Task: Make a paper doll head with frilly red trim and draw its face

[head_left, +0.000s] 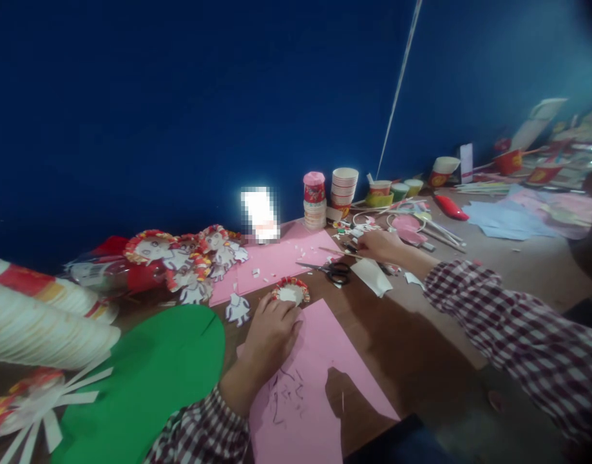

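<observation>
My left hand (272,327) rests at the top of a pink paper sheet (319,380) with dark pen marks. Its closed fingers hold the near edge of a round paper piece (290,293) with a red, white and yellow rim. A small white figure cutout (238,310) lies to the left of this hand. My right hand (380,248) reaches among small items at the back, fingers bent together; what is in them I cannot make out. Close to it are black-handled scissors (335,272), their blades pointing left, and a folded whitish paper (373,277).
Finished paper dolls (199,258) are heaped at back left. A green sheet (145,386) and stacked paper cups (44,322) are at left. More cups (344,190) stand by the blue wall, near a bright lit screen (260,214). Blue paper (506,216) lies at right.
</observation>
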Motion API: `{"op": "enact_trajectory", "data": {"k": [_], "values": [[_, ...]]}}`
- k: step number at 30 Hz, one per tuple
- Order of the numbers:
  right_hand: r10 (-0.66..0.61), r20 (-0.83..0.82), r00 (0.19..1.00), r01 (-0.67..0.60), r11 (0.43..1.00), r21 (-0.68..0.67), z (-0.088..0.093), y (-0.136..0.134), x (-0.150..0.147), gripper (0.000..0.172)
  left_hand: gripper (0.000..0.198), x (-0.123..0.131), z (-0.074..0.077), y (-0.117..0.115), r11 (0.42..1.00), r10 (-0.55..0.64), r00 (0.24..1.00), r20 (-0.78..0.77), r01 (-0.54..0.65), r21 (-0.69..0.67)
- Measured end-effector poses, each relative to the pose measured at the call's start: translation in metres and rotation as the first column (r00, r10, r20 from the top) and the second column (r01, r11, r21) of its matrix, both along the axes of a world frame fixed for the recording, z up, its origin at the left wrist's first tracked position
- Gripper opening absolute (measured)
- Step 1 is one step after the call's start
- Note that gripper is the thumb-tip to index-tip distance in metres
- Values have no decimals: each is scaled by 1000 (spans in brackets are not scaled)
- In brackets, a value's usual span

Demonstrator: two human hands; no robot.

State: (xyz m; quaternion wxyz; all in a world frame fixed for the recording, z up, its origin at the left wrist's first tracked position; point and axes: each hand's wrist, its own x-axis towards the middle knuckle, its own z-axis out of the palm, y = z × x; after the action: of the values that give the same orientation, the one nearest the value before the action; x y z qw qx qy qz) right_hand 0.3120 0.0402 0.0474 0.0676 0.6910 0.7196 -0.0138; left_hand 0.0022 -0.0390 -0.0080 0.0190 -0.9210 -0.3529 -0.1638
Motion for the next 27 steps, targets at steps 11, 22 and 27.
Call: {"op": "enact_trajectory", "data": {"k": [11,22,27], "values": [[-66,-18,998,66,997,36,-9,9,-1,29,30,-4,-5,1,1000,25,987,156,-25,-1],[13,-404,915,183,878,443,5,7,8,22,23,-14,-11,11,980,173,896,408,-197,17],[237,-638,733,152,857,492,2,-15,-24,32,32,-13,-15,11,997,76,914,399,-83,1]]}}
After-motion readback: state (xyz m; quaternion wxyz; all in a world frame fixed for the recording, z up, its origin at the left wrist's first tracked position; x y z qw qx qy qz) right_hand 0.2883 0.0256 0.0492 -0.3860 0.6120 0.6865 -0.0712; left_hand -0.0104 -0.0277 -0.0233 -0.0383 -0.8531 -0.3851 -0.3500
